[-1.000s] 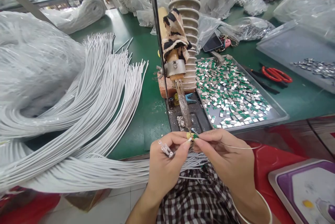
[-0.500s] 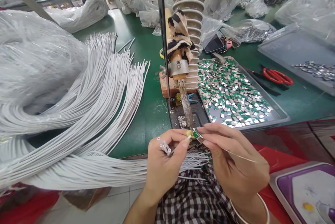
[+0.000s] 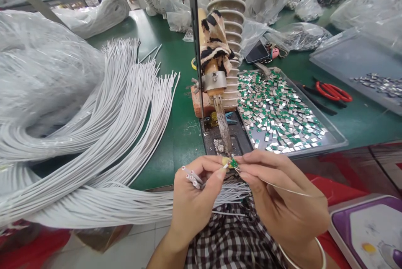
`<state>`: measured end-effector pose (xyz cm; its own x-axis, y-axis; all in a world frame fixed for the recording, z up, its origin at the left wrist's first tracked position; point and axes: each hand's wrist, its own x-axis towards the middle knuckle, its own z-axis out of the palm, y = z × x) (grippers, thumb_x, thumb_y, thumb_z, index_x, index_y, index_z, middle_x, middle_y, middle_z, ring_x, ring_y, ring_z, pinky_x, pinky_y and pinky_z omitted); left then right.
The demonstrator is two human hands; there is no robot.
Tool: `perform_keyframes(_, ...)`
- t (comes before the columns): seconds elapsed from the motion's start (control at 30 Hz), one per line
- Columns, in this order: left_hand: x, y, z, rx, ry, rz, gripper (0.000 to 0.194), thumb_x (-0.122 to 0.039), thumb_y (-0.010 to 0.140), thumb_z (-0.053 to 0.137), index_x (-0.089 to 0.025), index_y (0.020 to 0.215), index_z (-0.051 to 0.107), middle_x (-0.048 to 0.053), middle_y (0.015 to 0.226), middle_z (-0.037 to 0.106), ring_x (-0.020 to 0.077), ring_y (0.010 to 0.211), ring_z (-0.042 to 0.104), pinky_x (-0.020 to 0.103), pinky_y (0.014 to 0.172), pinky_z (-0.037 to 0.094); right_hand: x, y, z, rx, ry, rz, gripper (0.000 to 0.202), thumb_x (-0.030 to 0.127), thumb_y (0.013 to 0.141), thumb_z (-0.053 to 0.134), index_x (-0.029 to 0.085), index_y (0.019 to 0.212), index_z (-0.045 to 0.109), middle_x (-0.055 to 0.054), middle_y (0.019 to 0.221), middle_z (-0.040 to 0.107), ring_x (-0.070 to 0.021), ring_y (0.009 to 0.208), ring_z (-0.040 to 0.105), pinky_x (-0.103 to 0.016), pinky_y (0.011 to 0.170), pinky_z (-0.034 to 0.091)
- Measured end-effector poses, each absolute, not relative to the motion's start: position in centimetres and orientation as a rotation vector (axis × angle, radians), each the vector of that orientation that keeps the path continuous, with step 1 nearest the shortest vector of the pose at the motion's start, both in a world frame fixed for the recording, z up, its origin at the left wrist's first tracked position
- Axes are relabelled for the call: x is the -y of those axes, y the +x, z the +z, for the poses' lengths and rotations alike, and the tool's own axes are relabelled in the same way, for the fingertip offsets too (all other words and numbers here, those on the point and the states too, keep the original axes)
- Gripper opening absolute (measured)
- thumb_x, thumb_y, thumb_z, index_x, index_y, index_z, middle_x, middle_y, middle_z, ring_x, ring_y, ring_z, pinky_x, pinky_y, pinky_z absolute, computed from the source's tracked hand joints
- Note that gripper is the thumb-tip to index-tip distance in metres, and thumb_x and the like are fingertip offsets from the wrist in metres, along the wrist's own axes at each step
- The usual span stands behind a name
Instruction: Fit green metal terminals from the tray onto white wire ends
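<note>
Pinching one white cable point(image 3: 225, 166) near its tip, your left hand point(image 3: 193, 202) also has a fistful of cable ends point(image 3: 192, 178) tucked in its palm, likely so they sit clear of the fingertips. Your right hand point(image 3: 285, 197) has its grip closed on a thin wire point(image 3: 284, 187), angled in toward the small green board point(image 3: 233, 163) at lower centre. Both hands meet just under the hot iron's tip point(image 3: 228, 148), probably to bring the parts close to it. The board tray point(image 3: 341, 145) lies right of centre on the counter point(image 3: 185, 143), seemingly for easy reach.
</note>
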<state>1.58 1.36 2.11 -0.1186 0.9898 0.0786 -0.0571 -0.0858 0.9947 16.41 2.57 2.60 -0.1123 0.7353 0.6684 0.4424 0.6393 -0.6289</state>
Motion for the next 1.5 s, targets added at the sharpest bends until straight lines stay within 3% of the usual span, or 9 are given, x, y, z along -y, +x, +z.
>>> perform_keyframes(0.07, -1.2, 1.6, 1.9, -1.220, 1.164, 1.373, 0.018, -0.009, 0.087, 0.062, -0.020, 0.073, 0.069, 0.000, 0.086, 0.077, 0.0135, 0.083, 0.071, 0.020, 0.073, 0.053, -2.4, 16.7, 2.4, 1.730, -0.950, 0.421, 0.023, 0.003, 0.087, 0.056, 0.019, 0.100, 0.065, -0.005, 0.098, 0.068, -0.0145, 0.093, 0.067, -0.027, 0.082, 0.055)
perform_keyframes(0.17, -1.3, 1.5, 1.8, -1.241, 1.203, 1.346, 0.016, -0.010, 0.088, 0.062, -0.019, 0.076, 0.068, 0.002, 0.089, 0.076, 0.0146, 0.083, 0.069, 0.022, 0.072, 0.052, -2.5, 16.9, 2.2, 1.678, -1.066, 0.534, 0.018, 0.008, 0.091, 0.050, 0.020, 0.089, 0.063, -0.001, 0.081, 0.064, -0.0124, 0.076, 0.063, -0.026, 0.070, 0.052)
perform_keyframes(0.3, -1.6, 1.5, 2.0, -1.242, 1.386, 1.230, 0.012, -0.010, 0.084, 0.064, -0.018, 0.077, 0.070, 0.005, 0.088, 0.070, 0.0161, 0.081, 0.065, 0.025, 0.071, 0.049, -2.8, 16.8, 2.3, 1.740, -1.257, 0.556, 0.018, 0.016, 0.093, 0.053, 0.019, 0.077, 0.062, 0.002, 0.067, 0.061, -0.0106, 0.060, 0.057, -0.024, 0.059, 0.047)
perform_keyframes(0.4, -1.9, 1.5, 2.0, -1.196, 1.320, 1.161, 0.017, -0.011, 0.085, 0.061, -0.017, 0.070, 0.066, 0.004, 0.079, 0.069, 0.0159, 0.077, 0.064, 0.025, 0.071, 0.049, -2.8, 16.7, 2.1, 1.805, -1.202, 0.474, 0.015, 0.012, 0.092, 0.054, 0.018, 0.083, 0.066, -0.001, 0.074, 0.068, -0.0122, 0.066, 0.063, -0.025, 0.064, 0.051)
perform_keyframes(0.57, -2.3, 1.3, 2.1, -1.157, 1.146, 1.241, 0.017, -0.009, 0.080, 0.063, -0.017, 0.066, 0.066, 0.000, 0.075, 0.070, 0.0114, 0.069, 0.062, 0.019, 0.063, 0.047, -2.2, 16.5, 1.1, 1.729, -1.143, 0.357, 0.028, 0.006, 0.091, 0.053, 0.020, 0.112, 0.065, -0.004, 0.098, 0.076, -0.0135, 0.081, 0.073, -0.023, 0.075, 0.059)
perform_keyframes(0.73, -2.5, 1.1, 2.3, -1.158, 1.133, 1.283, 0.017, -0.009, 0.081, 0.064, -0.018, 0.066, 0.067, -0.001, 0.076, 0.070, 0.0095, 0.065, 0.059, 0.018, 0.059, 0.045, -2.4, 16.3, 1.2, 1.645, -1.010, 0.312, 0.034, 0.002, 0.083, 0.065, 0.027, 0.106, 0.070, -0.003, 0.100, 0.075, -0.0178, 0.089, 0.073, -0.031, 0.078, 0.063)
perform_keyframes(1.2, -2.4, 0.9, 1.7, -1.025, 1.043, 1.316, 0.018, -0.007, 0.083, 0.064, -0.018, 0.069, 0.067, -0.003, 0.075, 0.068, 0.0082, 0.071, 0.061, 0.016, 0.067, 0.048, -2.6, 16.4, 2.0, 1.715, -0.913, 0.315, 0.025, 0.000, 0.081, 0.066, 0.015, 0.100, 0.071, -0.005, 0.098, 0.073, -0.0117, 0.088, 0.070, -0.021, 0.082, 0.060)
perform_keyframes(1.37, -2.0, 1.3, 1.9, -1.142, 1.096, 1.274, 0.019, -0.004, 0.080, 0.064, -0.018, 0.067, 0.066, -0.003, 0.077, 0.069, 0.0085, 0.070, 0.062, 0.016, 0.065, 0.047, -2.4, 16.3, 1.9, 1.666, -1.061, 0.413, 0.029, -0.001, 0.086, 0.057, 0.017, 0.106, 0.067, 0.001, 0.085, 0.071, -0.0079, 0.079, 0.067, -0.019, 0.078, 0.056)
perform_keyframes(1.5, -1.5, 1.5, 1.9, -1.166, 1.268, 1.213, 0.018, -0.006, 0.083, 0.064, -0.017, 0.069, 0.067, -0.001, 0.077, 0.070, 0.0107, 0.074, 0.064, 0.018, 0.070, 0.048, -2.4, 16.3, 1.9, 1.644, -1.109, 0.526, 0.024, 0.002, 0.087, 0.058, 0.020, 0.100, 0.066, 0.001, 0.088, 0.069, -0.0087, 0.083, 0.064, -0.021, 0.079, 0.052)
